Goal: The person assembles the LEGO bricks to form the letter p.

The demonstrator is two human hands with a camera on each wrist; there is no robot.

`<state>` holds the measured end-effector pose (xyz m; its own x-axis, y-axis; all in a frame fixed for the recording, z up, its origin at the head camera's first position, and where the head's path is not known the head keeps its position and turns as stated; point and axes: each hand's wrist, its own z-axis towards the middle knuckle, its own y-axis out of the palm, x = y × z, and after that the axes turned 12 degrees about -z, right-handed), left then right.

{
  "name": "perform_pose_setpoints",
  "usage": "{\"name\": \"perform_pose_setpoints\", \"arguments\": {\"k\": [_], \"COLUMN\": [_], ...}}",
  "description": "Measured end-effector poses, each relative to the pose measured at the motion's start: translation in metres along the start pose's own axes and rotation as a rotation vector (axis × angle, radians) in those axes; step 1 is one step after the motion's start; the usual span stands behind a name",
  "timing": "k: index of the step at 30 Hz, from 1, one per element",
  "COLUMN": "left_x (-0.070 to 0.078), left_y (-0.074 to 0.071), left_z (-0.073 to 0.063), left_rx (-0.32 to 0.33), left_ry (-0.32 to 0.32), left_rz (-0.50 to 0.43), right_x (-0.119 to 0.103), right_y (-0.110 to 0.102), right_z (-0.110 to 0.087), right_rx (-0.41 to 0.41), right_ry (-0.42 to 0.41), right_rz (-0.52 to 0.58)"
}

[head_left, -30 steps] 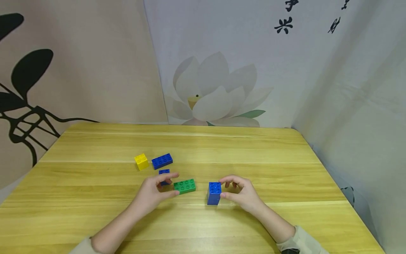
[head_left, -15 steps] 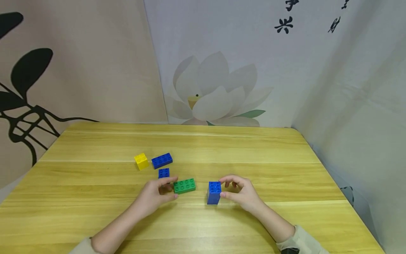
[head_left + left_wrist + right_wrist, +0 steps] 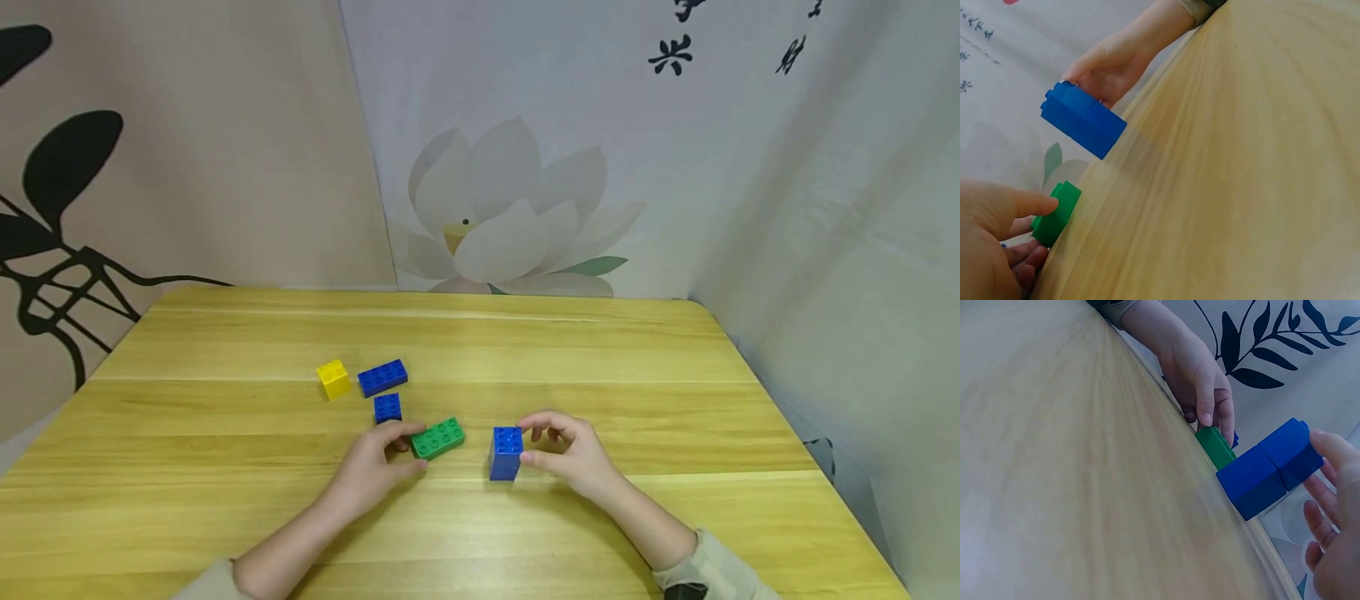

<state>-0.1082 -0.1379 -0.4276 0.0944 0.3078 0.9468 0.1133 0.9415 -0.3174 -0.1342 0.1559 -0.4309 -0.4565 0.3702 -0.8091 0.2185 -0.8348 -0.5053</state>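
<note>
My left hand (image 3: pixel 369 471) pinches the left end of a green building brick (image 3: pixel 438 438) between thumb and fingers. That brick lies on the table, studs up, turned slightly at an angle. My right hand (image 3: pixel 572 454) holds a stack of two blue bricks (image 3: pixel 506 454) by its upper right side, thumb in front and index finger behind. In the right wrist view the seam between the two stacked blue bricks (image 3: pixel 1269 469) shows. A short blue brick (image 3: pixel 387 407) sits just beyond the left hand, its near side partly hidden by the fingers.
Farther back on the left of the wooden table (image 3: pixel 600 533) lie a yellow brick (image 3: pixel 333 380) and a longer blue brick (image 3: pixel 383 377). Behind the table's far edge hangs a cloth backdrop (image 3: pixel 510 100) printed with a lotus.
The left hand has closed its thumb and fingers onto the green brick, whose right end has swung slightly away from me. The right hand and blue stack hold still.
</note>
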Motion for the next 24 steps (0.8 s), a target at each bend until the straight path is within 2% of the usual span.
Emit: {"name": "perform_pose_setpoints", "arguments": {"k": [12,24], "left_x": [0.0005,0.0016], "left_y": [0.0023,0.0026], "left_z": [-0.0006,-0.0012], "left_rx": [0.027,0.021], "left_ry": [-0.009,0.006], "left_rz": [-0.029,-0.134], "right_x": [-0.0017,-0.0009], "right_y": [0.0002,-0.0005], "right_z": [0.0008,0.0008], "right_rx": [-0.008,-0.02], "right_ry": [0.01,0.015], "right_rz": [0.006,-0.002]}}
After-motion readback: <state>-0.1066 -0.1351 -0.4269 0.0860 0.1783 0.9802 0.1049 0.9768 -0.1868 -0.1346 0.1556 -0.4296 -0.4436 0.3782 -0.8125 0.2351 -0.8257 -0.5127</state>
